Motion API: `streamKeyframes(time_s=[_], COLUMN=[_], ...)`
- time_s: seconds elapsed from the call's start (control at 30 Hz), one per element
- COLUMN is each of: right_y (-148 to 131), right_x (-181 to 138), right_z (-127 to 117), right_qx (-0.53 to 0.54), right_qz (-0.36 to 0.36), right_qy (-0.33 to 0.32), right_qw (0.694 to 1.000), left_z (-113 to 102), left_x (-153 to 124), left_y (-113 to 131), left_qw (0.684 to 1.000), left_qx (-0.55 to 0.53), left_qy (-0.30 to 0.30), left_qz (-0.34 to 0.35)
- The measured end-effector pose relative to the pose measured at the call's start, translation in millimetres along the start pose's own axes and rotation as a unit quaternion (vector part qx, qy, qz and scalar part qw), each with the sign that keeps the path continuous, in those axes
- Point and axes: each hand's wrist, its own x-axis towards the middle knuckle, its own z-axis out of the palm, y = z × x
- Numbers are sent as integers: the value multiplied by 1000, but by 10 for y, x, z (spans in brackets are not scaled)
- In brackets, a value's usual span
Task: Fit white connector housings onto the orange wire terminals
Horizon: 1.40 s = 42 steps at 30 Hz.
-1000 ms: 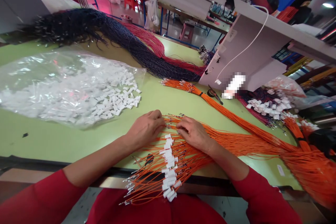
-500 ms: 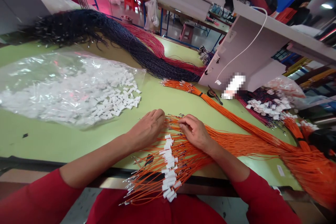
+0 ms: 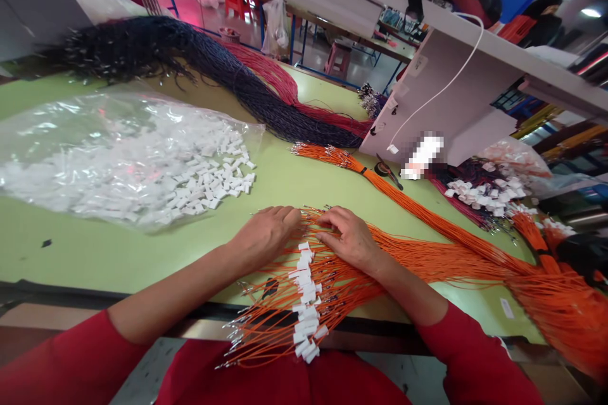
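- Wires (image 3: pixel 413 256) below the fingers (image 3: pixel 332 216) look light, flexible; better to pinch behind metal tips (image 3: pixel 231 333);
- right hand (image 3: pixel 355 243): fingers curled, parted;
- left hand (image 3: pixel 266 235): pinch hidden, cannot tell.

The tabletop (image 3: pixel 114 256) carries orange wires (image 3: pixel 427 257) and a bag (image 3: pixel 61 123).

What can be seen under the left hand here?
Orange wires show around the edges of the left hand: some on the side toward the right hand, others along its near side. Whatever lies directly beneath it is covered and cannot be seen.
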Motion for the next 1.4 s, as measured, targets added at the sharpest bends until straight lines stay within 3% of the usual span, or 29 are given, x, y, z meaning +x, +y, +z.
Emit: streamKeyframes(time_s=[0.23, 0.4, 0.57, 0.67, 0.8, 1.0, 1.17, 1.4], right_y=[-8, -54, -95, -155, -243, -228, -224, -272], right_x=[19, 14, 80, 136, 185, 172, 186, 230], right_z=[-37, -116, -95, -82, -101, -79, -58, -190], right_qx=[17, 94, -66, -163, -249, -279, -287, -243], right_qz=[-12, 51, 49, 27, 9, -11, -36, 46], right_qy=[-20, -117, -112, -146, -184, -186, -191, -199], right_qw=[1000, 987, 990, 975, 951, 942, 938, 948], left_z=[-61, -68, -65, -46, 11, 32, -28, -56], left_x=[-98, -252, -328, -296, -191, -150, -223, -244], left_y=[-14, 59, 116, 76, 4, 0, 38, 62], left_qw=[994, 991, 992, 995, 999, 999, 998, 998], left_qx=[-91, -76, -77, -98, -6, 24, 10, -30], left_qy=[36, 9, -19, -14, -33, -22, -25, 4], left_qz=[38, 107, 103, 32, -40, -22, 50, 47])
